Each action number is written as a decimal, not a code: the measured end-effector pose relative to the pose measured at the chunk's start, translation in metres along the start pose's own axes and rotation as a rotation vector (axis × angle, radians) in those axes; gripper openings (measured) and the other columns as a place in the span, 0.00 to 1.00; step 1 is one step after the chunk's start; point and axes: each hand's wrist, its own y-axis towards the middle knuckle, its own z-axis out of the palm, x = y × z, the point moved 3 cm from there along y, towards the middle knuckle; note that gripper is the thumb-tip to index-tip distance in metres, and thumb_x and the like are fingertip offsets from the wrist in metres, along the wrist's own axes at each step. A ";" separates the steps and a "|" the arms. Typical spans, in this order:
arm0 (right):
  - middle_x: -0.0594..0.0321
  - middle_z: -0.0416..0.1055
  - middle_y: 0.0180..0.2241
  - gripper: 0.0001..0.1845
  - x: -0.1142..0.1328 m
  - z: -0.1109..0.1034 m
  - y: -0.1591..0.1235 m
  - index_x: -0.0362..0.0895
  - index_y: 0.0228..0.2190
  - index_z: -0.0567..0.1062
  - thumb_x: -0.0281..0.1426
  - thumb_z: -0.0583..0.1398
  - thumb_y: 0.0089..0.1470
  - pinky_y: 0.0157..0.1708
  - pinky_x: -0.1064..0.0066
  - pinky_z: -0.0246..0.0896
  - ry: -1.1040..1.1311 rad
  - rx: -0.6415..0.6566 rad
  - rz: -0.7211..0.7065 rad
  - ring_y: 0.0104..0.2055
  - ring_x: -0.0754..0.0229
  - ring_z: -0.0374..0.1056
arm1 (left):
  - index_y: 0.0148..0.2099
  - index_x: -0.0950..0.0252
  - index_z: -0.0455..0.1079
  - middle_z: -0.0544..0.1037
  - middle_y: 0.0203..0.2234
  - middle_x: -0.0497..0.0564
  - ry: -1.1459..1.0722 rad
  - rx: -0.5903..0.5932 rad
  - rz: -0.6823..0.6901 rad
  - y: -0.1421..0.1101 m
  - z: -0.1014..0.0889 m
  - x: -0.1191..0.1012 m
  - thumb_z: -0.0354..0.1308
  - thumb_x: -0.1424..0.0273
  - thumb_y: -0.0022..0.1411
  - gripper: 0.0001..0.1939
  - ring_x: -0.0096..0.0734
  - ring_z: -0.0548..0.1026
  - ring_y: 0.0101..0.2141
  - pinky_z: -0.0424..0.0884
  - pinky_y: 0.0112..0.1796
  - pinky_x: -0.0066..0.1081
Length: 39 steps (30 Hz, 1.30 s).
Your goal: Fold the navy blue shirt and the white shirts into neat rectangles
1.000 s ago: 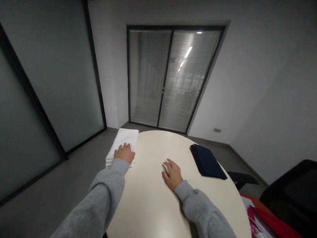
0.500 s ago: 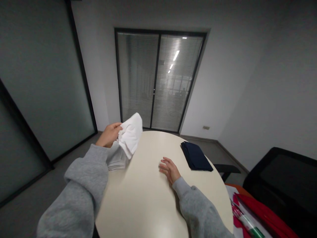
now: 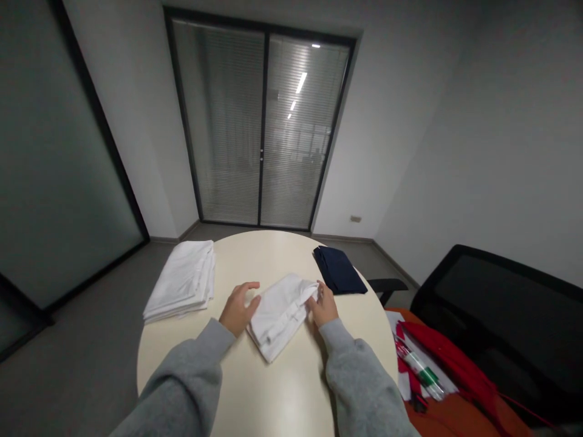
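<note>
A folded white cloth (image 3: 279,317) lies at a slant in front of me on the round cream table (image 3: 273,400). My right hand (image 3: 324,304) has its thumb and fingers closed on the cloth's upper right edge, which is bunched up a little. At the cloth's left edge is my left hand (image 3: 237,308), thumb and index finger spread apart. Its thumb is at the cloth's border; whether it touches is hard to tell. A stack of folded white cloths (image 3: 182,279) sits to the left, reaching the table's edge.
Folded dark navy cloth (image 3: 339,270) lies at the table's right edge. Beyond that edge stands a black mesh chair (image 3: 496,321) with an orange seat (image 3: 449,419), holding a red item (image 3: 449,352) and a clear-and-green package (image 3: 426,373). Glass doors (image 3: 262,127) are behind the table.
My left hand has lifted a white cloth off the stack, carried it right to the middle and loosened its grip. My right hand has closed on the cloth's edge. The view has turned right.
</note>
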 end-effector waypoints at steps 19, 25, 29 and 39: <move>0.53 0.73 0.50 0.31 0.005 -0.017 -0.055 0.50 0.61 0.70 0.36 0.62 0.56 0.50 0.59 0.58 -0.592 0.014 0.190 0.55 0.46 0.69 | 0.49 0.63 0.75 0.82 0.38 0.51 -0.103 -0.175 -0.115 0.043 -0.018 0.013 0.58 0.58 0.65 0.16 0.37 0.80 0.36 0.75 0.41 0.34; 0.51 0.75 0.52 0.26 0.018 -0.012 -0.099 0.46 0.59 0.72 0.36 0.59 0.60 0.53 0.57 0.56 -0.637 -0.014 0.188 0.56 0.46 0.69 | 0.56 0.62 0.67 0.73 0.56 0.61 -0.052 -0.428 -0.173 0.071 -0.015 0.028 0.59 0.63 0.64 0.20 0.48 0.72 0.57 0.67 0.58 0.48; 0.50 0.76 0.49 0.22 0.031 -0.010 -0.117 0.45 0.54 0.76 0.40 0.57 0.62 0.51 0.56 0.58 -0.702 -0.026 0.157 0.54 0.44 0.69 | 0.57 0.60 0.69 0.76 0.54 0.57 0.134 -0.028 0.080 0.040 0.006 0.026 0.55 0.61 0.69 0.18 0.47 0.71 0.57 0.65 0.60 0.48; 0.52 0.63 0.65 0.38 0.069 -0.019 -0.045 0.47 0.68 0.63 0.40 0.62 0.59 0.65 0.59 0.48 -0.638 0.134 -0.156 0.67 0.48 0.57 | 0.61 0.60 0.70 0.74 0.60 0.57 0.460 0.439 0.127 0.003 0.022 0.029 0.59 0.57 0.67 0.23 0.50 0.68 0.62 0.61 0.62 0.50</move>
